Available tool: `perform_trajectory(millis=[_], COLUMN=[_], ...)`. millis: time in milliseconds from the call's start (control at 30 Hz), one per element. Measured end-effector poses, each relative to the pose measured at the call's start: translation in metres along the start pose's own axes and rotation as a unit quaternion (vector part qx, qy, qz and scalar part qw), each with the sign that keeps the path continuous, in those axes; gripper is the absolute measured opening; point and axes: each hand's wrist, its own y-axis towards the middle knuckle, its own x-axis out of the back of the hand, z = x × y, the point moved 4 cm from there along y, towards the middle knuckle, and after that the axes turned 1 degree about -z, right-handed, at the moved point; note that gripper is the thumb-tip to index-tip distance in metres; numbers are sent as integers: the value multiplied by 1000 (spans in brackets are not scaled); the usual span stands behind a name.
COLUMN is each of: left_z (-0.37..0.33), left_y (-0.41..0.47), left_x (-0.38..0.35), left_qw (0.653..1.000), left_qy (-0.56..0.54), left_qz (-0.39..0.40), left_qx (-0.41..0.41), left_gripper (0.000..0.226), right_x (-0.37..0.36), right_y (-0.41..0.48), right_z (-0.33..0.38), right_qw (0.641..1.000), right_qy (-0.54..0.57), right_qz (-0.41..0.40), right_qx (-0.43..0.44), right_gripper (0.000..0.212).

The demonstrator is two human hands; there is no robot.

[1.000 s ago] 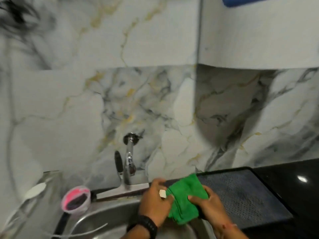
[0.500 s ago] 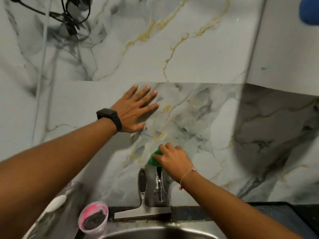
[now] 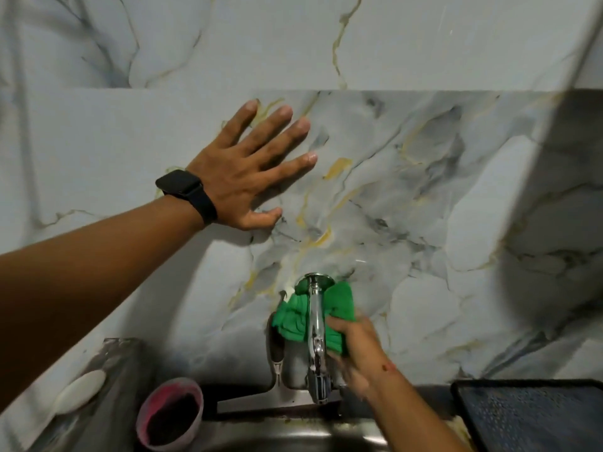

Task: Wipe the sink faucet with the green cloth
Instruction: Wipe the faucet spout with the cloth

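Observation:
A chrome faucet [image 3: 316, 334] comes out of the marble wall above the steel sink [image 3: 293, 435]. The green cloth [image 3: 293, 316] is wrapped behind and around the faucet's stem, showing on both sides of it. My right hand [image 3: 354, 347] grips the cloth just right of the faucet; the hand is blurred. My left hand [image 3: 248, 171], with a black watch on the wrist, lies flat on the wall up and to the left, fingers spread, holding nothing.
A squeegee [image 3: 277, 380] leans on the wall left of the faucet. A pink cup [image 3: 169, 414] with dark contents stands at the sink's left rim. A dark mat [image 3: 528, 415] lies on the counter at right. A white spoon-like thing [image 3: 80, 391] sits at far left.
My left hand left the cloth and went up flat against the wall. My right hand carried the cloth from the counter up to the faucet base, then down along the stem.

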Motion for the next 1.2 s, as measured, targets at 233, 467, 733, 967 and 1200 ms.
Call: perform_trajectory(millis=[233, 467, 733, 967, 1200], left_z=[0, 0, 0, 1, 1], left_y=[0, 1, 0, 0, 0], left_x=[-2, 3, 4, 3, 3], left_qw=[1000, 1000, 1000, 1000, 999], left_qy=[5, -15, -24, -27, -30], left_qz=[-6, -5, 3, -3, -10], left_qx=[-5, -6, -4, -4, -6], left_gripper=[91, 87, 89, 90, 89], right_x=[-18, -36, -150, -118, -19], right_y=[-11, -53, -41, -45, -48], right_z=[-22, 67, 16, 45, 40], right_qw=[980, 616, 43, 310, 985], right_qy=[160, -670, -955, -890, -170], right_qz=[70, -143, 59, 33, 36], right_qx=[-98, 389, 289, 334, 11], right_gripper=[37, 38, 32, 28, 48])
